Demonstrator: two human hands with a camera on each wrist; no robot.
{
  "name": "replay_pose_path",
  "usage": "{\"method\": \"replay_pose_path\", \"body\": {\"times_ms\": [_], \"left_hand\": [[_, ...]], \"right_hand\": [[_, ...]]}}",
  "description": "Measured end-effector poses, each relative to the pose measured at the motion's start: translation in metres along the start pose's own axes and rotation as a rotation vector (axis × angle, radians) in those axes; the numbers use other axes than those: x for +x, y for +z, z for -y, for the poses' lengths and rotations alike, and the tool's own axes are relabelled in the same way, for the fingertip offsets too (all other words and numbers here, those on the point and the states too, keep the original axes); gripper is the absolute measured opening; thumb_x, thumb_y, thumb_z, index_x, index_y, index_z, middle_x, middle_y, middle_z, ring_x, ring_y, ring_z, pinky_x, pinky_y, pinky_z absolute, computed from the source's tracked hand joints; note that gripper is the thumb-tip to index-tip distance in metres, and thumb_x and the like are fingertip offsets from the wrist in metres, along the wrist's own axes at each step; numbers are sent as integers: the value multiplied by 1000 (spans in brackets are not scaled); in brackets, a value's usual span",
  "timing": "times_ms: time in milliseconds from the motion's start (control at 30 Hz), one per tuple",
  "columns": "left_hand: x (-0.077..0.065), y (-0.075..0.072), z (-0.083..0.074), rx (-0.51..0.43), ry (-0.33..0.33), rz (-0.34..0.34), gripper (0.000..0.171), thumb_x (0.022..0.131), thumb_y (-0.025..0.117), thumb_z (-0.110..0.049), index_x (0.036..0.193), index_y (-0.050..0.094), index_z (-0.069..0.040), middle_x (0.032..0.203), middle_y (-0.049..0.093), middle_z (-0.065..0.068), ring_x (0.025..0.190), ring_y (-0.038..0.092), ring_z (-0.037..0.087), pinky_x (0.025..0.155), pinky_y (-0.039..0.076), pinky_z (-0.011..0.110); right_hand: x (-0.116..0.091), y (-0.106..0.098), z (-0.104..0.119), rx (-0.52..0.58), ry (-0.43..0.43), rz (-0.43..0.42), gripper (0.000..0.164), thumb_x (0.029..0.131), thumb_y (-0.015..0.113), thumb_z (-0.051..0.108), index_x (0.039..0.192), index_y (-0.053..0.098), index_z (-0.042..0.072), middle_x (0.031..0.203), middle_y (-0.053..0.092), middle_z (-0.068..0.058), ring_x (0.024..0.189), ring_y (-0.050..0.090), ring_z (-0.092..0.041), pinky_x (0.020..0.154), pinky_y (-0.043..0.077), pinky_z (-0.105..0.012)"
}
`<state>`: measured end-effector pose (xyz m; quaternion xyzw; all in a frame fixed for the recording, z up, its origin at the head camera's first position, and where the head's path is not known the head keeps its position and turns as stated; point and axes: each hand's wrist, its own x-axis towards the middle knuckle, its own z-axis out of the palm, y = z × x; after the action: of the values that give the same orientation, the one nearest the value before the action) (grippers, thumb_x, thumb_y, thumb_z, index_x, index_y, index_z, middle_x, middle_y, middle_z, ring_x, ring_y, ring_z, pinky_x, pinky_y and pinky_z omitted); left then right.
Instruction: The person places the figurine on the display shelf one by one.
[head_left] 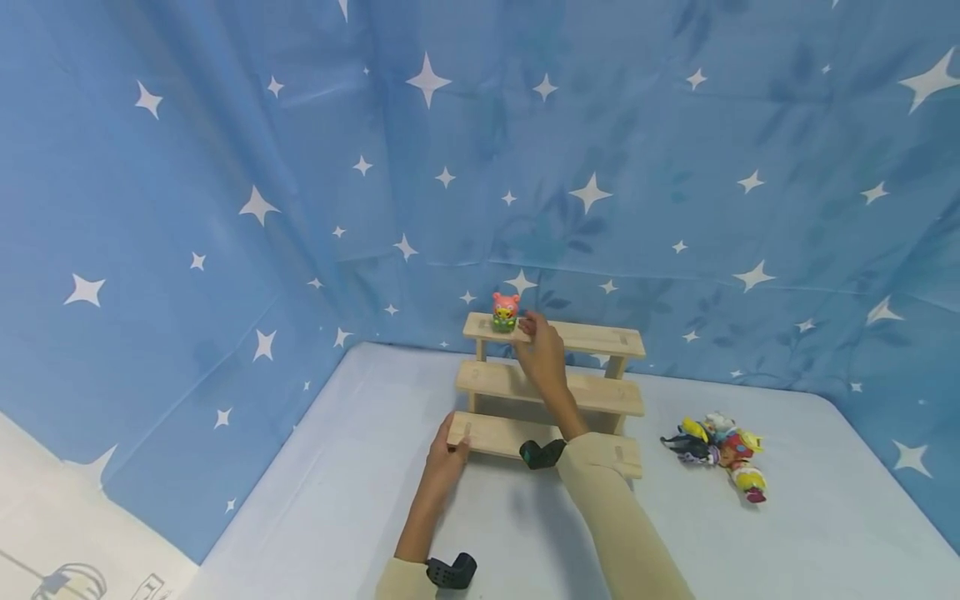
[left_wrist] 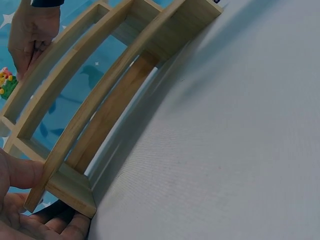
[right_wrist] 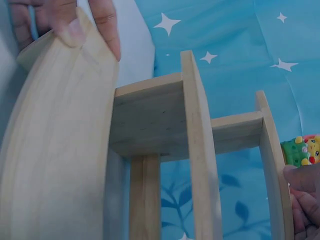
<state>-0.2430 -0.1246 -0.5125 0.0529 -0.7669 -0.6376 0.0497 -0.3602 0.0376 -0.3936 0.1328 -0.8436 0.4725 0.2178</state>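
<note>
A three-step wooden display stand stands on the white-covered table. My left hand grips the left end of its lowest step, thumb on top and fingers underneath in the left wrist view. On the top step, near its left end, sits a small figurine with a pink hood, yellow face and green lower part. Just right of the figurine is my right hand, its fingertips at the top step and not wrapped round the figurine. Whether they touch it, I cannot tell.
Several small toy figures lie in a heap on the table, right of the stand. A blue curtain with white stars hangs close behind the stand and along the left side.
</note>
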Motion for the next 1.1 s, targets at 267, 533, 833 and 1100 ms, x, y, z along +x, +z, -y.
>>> {"method": "replay_pose_path", "body": {"times_ms": [267,533,833,1100], "left_hand": [[-3,0,-2,-8,4,6,61,100,50,-12,154,24,-3,156,29,25,145,24,44,117,20,62],[0,-2,-1,-12,3,23,61,101,48,-13,155,21,-4,157,28,24,146,23,44,117,21,62],[0,-1,-2,7,-18,17,61,101,47,-14,155,21,-5,159,24,24,147,18,45,116,18,64],[0,-1,0,9,-18,28,62,102,48,-16,156,20,-7,160,22,24,148,16,45,116,18,64]], "right_hand": [[-17,-10,-3,122,-87,-32,39,90,64,-3,127,55,-7,120,67,-21,110,65,-34,99,52,-42],[-35,-25,-6,218,-64,-86,23,94,62,3,116,63,-2,109,71,-18,101,69,-32,88,57,-41],[-63,-38,-25,212,-99,-147,16,89,68,3,104,69,-5,98,72,-22,89,70,-38,72,59,-24],[-84,-64,-42,151,-12,-170,15,92,67,7,105,69,0,100,73,-15,91,70,-31,69,50,-7]]}}
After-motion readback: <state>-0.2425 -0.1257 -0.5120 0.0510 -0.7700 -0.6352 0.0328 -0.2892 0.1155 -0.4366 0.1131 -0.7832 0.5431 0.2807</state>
